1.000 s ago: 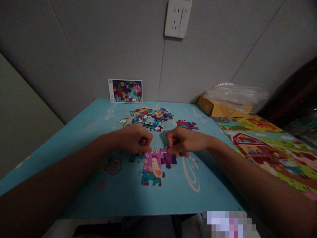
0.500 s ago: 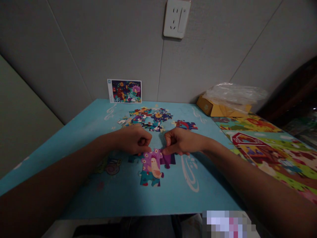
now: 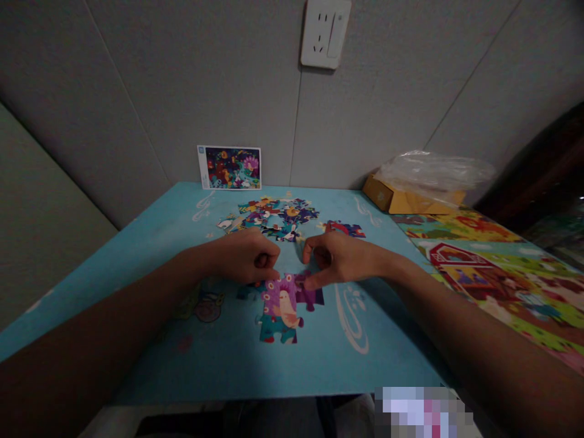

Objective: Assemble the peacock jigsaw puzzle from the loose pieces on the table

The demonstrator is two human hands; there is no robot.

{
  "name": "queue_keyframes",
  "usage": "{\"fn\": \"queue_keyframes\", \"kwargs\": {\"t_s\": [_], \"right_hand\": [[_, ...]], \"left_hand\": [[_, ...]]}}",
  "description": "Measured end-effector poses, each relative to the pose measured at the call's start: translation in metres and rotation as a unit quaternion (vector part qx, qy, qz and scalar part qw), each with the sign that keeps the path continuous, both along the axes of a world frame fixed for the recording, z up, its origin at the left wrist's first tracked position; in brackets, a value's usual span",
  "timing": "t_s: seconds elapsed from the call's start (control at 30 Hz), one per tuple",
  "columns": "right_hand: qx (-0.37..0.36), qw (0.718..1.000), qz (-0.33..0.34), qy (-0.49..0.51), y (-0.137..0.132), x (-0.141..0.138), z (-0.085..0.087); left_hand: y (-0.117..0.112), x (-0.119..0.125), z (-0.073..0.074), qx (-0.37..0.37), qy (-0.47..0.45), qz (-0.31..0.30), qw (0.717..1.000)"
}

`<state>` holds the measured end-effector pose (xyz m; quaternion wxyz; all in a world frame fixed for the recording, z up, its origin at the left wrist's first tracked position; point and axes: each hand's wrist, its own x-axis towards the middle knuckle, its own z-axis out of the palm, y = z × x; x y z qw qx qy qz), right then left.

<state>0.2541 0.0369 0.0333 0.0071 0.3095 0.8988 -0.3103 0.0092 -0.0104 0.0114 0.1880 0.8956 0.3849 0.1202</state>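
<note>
Here, on my left, the left hand is curled into a loose fist, its fingertips pressed down on the upper left edge of the joined puzzle cluster, a purple-and-teal patch with a pale bird on it lying on the blue table mat. I cannot tell whether that hand pinches a piece or only pins it. It sits where it was a second ago. Just right of it, the right hand has changed: the forefinger has lifted and arched into a hook, while the thumb tip presses the cluster's upper right corner, where earlier the fingers were bunched together on that spot. The two hands are near each other, not touching.

Beyond them lies the loose pile of puzzle pieces, with a small separate piece group to its right and the reference picture card leaning on the wall. Bare mat lies open to the left of the cluster and toward the near edge. Farther right, the yellow box under a plastic bag and the farm-print mat close that side.
</note>
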Motion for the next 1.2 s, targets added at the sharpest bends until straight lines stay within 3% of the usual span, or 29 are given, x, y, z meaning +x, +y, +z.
{"fn": "queue_keyframes", "kwargs": {"t_s": [0.17, 0.43, 0.93, 1.03, 1.2], "right_hand": [[0.081, 0.993, 0.060, -0.063, -0.017, 0.001, 0.010], [0.083, 0.990, 0.108, -0.020, -0.017, -0.002, 0.005], [0.024, 0.997, 0.065, 0.027, -0.014, -0.001, 0.003], [-0.035, 0.995, 0.075, 0.054, -0.013, 0.001, 0.005], [-0.226, 0.966, 0.101, 0.078, -0.013, 0.003, 0.004]], "left_hand": [[-0.002, 0.000, 0.002, 0.001, 0.007, 0.012, 1.000], [0.000, 0.000, 0.003, -0.010, 0.018, 0.022, 1.000], [0.001, -0.001, 0.001, -0.005, 0.015, 0.009, 1.000], [0.000, -0.001, 0.001, -0.005, 0.016, 0.009, 1.000], [0.000, -0.001, 0.000, 0.002, 0.020, 0.019, 1.000]]}}
